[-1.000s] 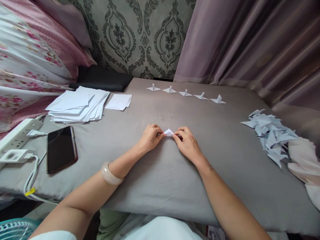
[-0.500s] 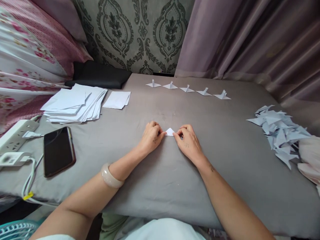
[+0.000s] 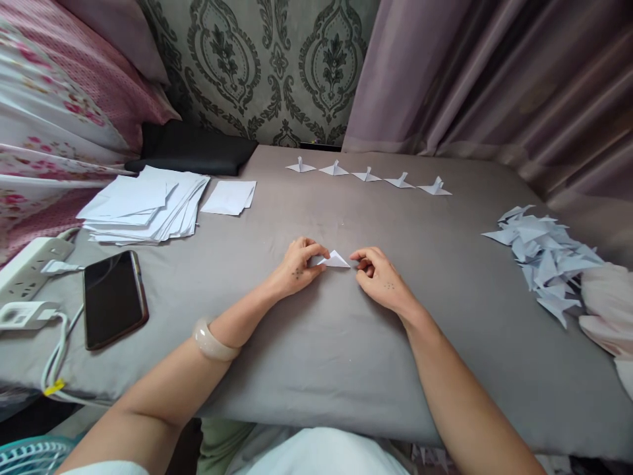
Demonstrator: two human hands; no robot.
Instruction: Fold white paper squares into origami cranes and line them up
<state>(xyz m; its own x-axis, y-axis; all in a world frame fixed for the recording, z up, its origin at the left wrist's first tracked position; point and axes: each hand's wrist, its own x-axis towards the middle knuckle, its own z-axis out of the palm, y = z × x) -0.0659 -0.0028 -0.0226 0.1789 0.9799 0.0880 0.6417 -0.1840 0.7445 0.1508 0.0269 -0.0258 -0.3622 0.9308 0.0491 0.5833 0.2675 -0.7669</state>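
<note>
A small white folded paper triangle (image 3: 336, 260) rests on the grey cloth in front of me, its peak pointing away. My left hand (image 3: 299, 267) pinches its left corner between thumb and fingers. Just off the right corner is my right hand (image 3: 380, 277), thumb and index finger slightly apart with nothing between them, the other fingers curled. Farther back, several folded white paper birds (image 3: 366, 175) stand in a slanting row.
At the left lie a stack of white paper (image 3: 143, 211), a few smaller sheets (image 3: 230, 198), a phone (image 3: 116, 297) and a power strip (image 3: 34, 267) with cables. A heap of folded paper birds (image 3: 548, 254) lies at the right. Behind is a black cushion-like item (image 3: 192, 148).
My right hand has let go of the paper's right corner and moved slightly right. The left fingers now reach farther over the left corner, and more of the triangle shows.
</note>
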